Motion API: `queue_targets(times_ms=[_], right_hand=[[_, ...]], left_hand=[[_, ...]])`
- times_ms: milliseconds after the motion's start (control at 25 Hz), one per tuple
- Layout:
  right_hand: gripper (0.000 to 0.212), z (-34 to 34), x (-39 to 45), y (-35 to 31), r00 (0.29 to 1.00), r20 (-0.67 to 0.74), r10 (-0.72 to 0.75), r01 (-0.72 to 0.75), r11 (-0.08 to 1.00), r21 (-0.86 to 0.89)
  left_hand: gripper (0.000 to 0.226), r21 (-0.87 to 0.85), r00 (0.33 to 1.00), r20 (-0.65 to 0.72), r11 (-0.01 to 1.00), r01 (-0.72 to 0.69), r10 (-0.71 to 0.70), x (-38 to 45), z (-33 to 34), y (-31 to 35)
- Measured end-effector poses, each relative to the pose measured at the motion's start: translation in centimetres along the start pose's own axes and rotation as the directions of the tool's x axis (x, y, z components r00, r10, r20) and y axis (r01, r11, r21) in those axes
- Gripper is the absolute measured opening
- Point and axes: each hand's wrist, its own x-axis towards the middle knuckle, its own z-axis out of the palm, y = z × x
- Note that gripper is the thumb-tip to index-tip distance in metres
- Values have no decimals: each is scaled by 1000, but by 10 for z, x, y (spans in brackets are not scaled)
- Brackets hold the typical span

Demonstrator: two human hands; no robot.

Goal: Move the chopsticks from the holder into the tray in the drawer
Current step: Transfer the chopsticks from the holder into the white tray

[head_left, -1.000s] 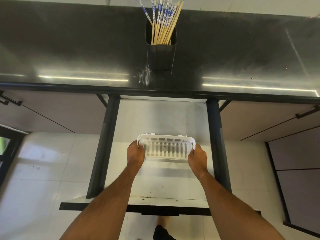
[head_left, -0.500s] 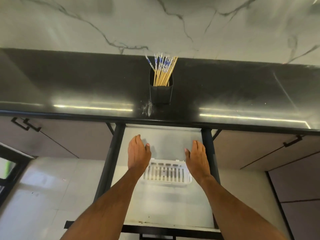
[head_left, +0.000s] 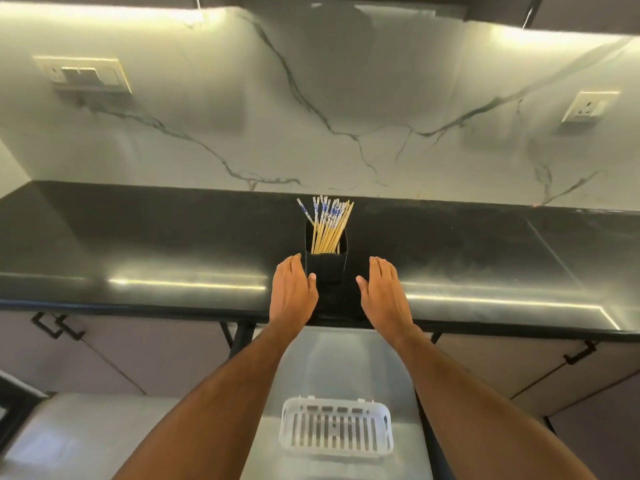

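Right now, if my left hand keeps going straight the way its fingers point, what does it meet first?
Probably the black holder: the left hand points up along its left side, fingertips at its edge. Depth is unclear, so it may slide past along the countertop.

Bright strip lights glow along the top of the marble wall [head_left: 346, 98], at far left and far right. Their glare streaks across the glossy black counter [head_left: 173, 237]. The frame is soft overall, with wide-angle bending at the edges, and the near drawer [head_left: 346, 368] looks dimmer.
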Motion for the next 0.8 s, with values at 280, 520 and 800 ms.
queue_targets(times_ms=[280,520,800], right_hand=[[39,6,88,-33,994,-94,-57,58,998,12],[26,34,150,-34,993,-98,-60,65,996,56],[46,70,196,-8,947,-62,314,-281,909,307]], left_hand=[[36,-95,999,-40,995,-25,21,93,11,6],[30,-229,992,-9,965,123,-129,153,36,3],[16,-386,946,78,865,321,-316,205,69,-13]])
